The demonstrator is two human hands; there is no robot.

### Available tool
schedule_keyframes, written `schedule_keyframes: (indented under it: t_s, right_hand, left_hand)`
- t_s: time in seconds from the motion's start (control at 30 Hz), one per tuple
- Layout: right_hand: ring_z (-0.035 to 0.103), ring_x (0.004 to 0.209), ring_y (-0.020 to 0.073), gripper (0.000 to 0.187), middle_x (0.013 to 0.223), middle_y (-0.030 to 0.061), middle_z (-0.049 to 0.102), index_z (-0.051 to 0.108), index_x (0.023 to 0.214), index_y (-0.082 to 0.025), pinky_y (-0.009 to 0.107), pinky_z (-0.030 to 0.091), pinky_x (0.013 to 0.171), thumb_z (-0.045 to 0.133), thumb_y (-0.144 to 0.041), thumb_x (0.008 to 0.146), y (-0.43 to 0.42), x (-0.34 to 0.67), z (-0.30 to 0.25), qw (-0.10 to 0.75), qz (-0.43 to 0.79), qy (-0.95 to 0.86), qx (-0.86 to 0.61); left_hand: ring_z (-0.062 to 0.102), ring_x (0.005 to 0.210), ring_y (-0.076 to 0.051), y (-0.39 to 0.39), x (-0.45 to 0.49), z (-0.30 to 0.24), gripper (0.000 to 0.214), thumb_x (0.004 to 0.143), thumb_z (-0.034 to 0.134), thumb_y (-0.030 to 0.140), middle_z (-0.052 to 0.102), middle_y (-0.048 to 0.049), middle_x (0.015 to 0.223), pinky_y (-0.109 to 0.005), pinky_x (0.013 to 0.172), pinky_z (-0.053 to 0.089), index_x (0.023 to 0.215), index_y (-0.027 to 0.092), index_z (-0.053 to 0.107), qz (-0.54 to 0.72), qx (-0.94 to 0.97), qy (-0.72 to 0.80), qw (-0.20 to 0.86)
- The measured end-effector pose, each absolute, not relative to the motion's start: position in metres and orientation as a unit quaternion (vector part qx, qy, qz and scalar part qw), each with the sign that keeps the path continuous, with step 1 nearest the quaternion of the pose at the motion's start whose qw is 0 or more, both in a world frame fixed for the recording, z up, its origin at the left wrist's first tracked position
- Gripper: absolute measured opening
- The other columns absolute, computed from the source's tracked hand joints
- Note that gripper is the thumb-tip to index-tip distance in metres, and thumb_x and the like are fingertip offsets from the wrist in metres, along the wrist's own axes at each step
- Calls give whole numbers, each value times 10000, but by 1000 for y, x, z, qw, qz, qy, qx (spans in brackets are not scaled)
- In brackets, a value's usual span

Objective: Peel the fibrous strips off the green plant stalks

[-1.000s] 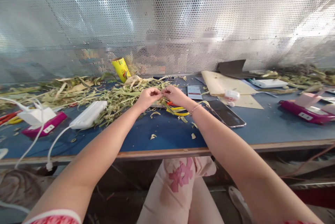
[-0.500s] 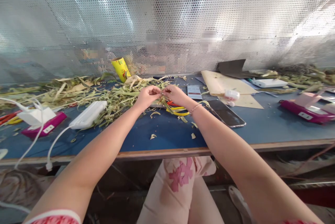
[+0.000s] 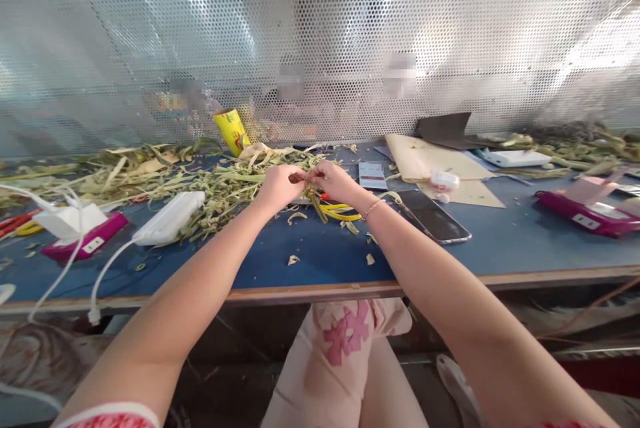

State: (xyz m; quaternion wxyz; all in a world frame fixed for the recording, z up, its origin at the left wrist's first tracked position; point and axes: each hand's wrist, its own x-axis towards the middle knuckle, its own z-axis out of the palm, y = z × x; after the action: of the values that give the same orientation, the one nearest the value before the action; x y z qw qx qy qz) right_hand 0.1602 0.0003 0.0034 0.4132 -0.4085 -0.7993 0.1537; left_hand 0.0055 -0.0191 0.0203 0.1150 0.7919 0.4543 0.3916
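My left hand (image 3: 281,186) and my right hand (image 3: 334,180) meet above the blue table, their fingertips pinched close together. Between them is a piece of dried plant (image 3: 319,207), greenish-yellow, its lower end hanging beneath my right fingers. The part inside the fingertips is hidden. Behind and left of my left hand lies a heap of dried stalks and leaves (image 3: 225,185). Yellow cable-like loops (image 3: 345,215) and a red-orange piece rest on the table under my right hand.
A white power bank (image 3: 170,218) and a magenta socket block (image 3: 85,241) lie left. To the right are a black phone (image 3: 433,218), a small card (image 3: 372,175), beige paper (image 3: 425,158) and another socket block (image 3: 585,215). A perforated metal screen (image 3: 340,35) stands behind; a yellow tube (image 3: 231,131) leans there.
Both hands stay nearly in place. My left hand has turned slightly, and the plant piece now hangs lower and shows more clearly beneath the fingers.
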Motion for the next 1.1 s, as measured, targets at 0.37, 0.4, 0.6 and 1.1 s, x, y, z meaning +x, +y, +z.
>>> schedule_keyframes:
  t_s: [0.37,0.4,0.6,1.1]
  right_hand:
    - [493,777,124,91,763,20,548,557,656,-153,282,401,778,516,-84,698,-3,159,3,407,154,-803,-409]
    - [493,772,123,87,758,20,546,556,656,-154,278,401,772,517,-88,698,-3,159,3,406,155,-803,-407]
    - [494,738,114,93,765,18,557,562,663,-151,260,400,732,495,-101,705,-5,160,6,400,168,-806,-404]
    - [533,812,137,138,811,38,557,641,701,-164,301,423,795,530,-86,727,-5,169,10,444,128,-830,-312]
  left_hand:
    - [520,531,-130,-7,0,17,48,575,652,186,606,-7,544,-278,561,426,592,149,626,392,780,456,173]
    - [525,537,-134,-7,-1,18,44,572,655,178,608,-9,548,-281,566,427,592,148,629,389,779,456,183]
    - [527,547,-129,-10,-3,24,23,599,641,166,612,-9,572,-270,571,425,617,152,637,375,797,447,156]
    - [555,629,-133,-16,-3,26,84,656,642,230,630,-15,646,-275,661,439,598,176,613,410,835,363,42]
